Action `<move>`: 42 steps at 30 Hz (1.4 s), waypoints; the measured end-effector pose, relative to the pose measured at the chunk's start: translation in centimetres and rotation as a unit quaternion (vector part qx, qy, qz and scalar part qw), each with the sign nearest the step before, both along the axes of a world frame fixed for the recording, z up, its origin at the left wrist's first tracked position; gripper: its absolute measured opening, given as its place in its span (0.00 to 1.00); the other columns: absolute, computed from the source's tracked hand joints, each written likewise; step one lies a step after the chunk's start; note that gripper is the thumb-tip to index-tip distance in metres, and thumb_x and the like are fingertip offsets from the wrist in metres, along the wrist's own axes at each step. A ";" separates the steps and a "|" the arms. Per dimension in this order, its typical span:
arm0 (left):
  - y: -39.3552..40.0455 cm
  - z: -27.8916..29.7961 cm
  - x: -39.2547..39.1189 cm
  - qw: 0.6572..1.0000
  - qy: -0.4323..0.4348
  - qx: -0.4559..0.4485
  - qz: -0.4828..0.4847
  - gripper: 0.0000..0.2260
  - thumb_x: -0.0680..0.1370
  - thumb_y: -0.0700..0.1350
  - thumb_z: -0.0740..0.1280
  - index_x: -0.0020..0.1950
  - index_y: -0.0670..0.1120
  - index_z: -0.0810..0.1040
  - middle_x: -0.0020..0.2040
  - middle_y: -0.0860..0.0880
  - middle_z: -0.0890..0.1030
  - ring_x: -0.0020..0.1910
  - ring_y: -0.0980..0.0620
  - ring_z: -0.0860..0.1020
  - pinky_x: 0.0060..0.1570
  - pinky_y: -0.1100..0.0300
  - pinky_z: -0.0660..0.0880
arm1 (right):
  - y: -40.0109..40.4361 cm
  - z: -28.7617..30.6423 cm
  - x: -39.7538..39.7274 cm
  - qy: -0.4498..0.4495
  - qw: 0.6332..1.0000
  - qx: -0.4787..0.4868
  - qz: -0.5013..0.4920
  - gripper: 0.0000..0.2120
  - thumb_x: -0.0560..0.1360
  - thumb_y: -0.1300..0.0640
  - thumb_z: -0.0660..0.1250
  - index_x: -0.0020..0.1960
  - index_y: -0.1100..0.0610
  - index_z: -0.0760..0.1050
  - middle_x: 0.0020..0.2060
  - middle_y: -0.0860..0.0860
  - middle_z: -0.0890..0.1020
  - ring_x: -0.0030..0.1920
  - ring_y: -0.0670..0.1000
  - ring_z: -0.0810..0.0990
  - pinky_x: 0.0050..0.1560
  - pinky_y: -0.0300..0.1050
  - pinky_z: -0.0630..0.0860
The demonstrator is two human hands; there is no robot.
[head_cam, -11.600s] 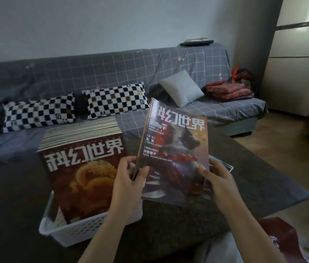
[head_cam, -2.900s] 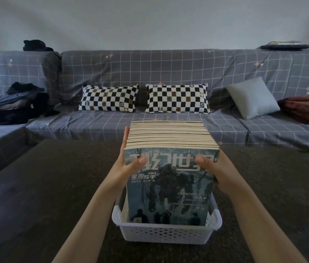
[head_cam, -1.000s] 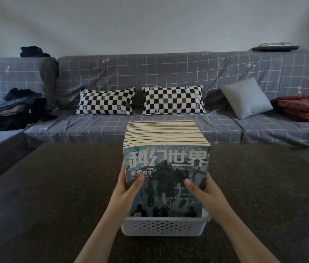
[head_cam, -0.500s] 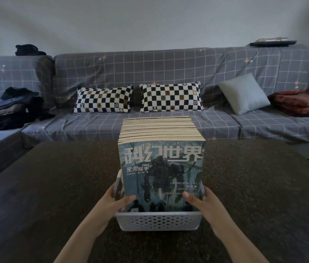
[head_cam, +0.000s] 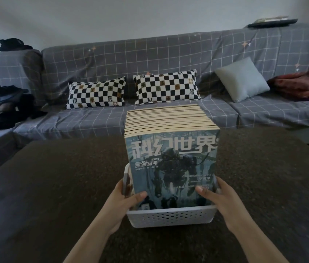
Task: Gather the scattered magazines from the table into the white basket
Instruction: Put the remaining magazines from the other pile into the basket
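White perforated plastic forms the basket, which stands on a dark speckled surface near the viewer's edge. A row of magazines stands upright inside it, packed front to back, their cream top edges receding toward the sofa. The front magazine faces the camera: a blue-grey cover with large white Chinese title characters above a dark armoured figure. The left hand holds the left side of the basket and stack, its thumb laid across the lower left corner of the front cover and its fingers curled round the side, out of view behind the rim. The right hand mirrors it on the right side, thumb pressed on the lower right of the cover, fingers wrapped round the basket's right wall. Both forearms enter from the bottom of the view. Behind the surface, the grey checked sofa carries two black-and-white chequered cushions, a plain pale grey cushion, a folded reddish blanket at far right, and a heap of dark clothing at far left. A flat dark object lies on the sofa back at upper right.
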State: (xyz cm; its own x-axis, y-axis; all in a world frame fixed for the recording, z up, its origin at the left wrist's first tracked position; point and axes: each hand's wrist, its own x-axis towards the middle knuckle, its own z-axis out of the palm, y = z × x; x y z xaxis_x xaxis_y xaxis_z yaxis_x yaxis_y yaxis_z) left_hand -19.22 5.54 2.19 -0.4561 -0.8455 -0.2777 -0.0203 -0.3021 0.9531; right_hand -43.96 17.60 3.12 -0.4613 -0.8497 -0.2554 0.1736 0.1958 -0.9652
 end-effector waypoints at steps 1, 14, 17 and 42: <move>0.2 0.0 -1.2 1.000 0.001 -0.001 -0.002 0.36 0.58 0.46 0.80 0.61 0.56 0.67 0.58 0.50 0.81 0.55 0.49 0.81 0.53 0.50 0.78 | 0.3 0.1 -1.1 0.001 1.000 0.004 -0.004 0.36 0.56 0.50 0.76 0.63 0.49 0.70 0.51 0.44 0.81 0.52 0.46 0.79 0.57 0.48 0.74; 0.2 -0.5 -24.7 0.997 -0.005 -0.068 -0.040 0.32 0.67 0.44 0.78 0.68 0.46 0.68 0.59 0.48 0.80 0.55 0.49 0.80 0.56 0.50 0.77 | 1.0 -0.4 -21.2 0.026 0.979 0.037 -0.199 0.22 0.63 0.53 0.77 0.55 0.57 0.79 0.46 0.50 0.85 0.49 0.52 0.81 0.55 0.51 0.76; -0.4 -0.8 -30.6 0.995 -0.009 -0.091 -0.034 0.32 0.68 0.45 0.78 0.67 0.47 0.67 0.57 0.50 0.79 0.54 0.51 0.79 0.56 0.53 0.76 | 0.2 -0.9 -25.8 0.051 0.960 0.062 -0.268 0.29 0.62 0.46 0.78 0.58 0.57 0.77 0.54 0.52 0.82 0.54 0.55 0.79 0.57 0.54 0.75; -7.8 -1.8 -55.7 0.994 -0.028 -0.106 -0.017 0.36 0.67 0.53 0.78 0.71 0.48 0.68 0.64 0.49 0.78 0.63 0.45 0.74 0.64 0.44 0.70 | -7.0 -1.6 -50.1 0.027 0.956 0.002 -0.292 0.35 0.58 0.44 0.79 0.60 0.54 0.75 0.43 0.47 0.77 0.41 0.50 0.74 0.37 0.45 0.69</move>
State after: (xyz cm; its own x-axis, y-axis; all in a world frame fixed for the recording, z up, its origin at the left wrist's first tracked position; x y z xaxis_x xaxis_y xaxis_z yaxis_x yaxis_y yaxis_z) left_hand -74.93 -2.22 0.40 -0.4736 -0.8724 -0.1207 -0.0810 -0.0933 0.9923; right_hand -94.01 10.61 1.49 -0.8693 -0.4424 -0.2206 0.2041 0.0851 -0.9752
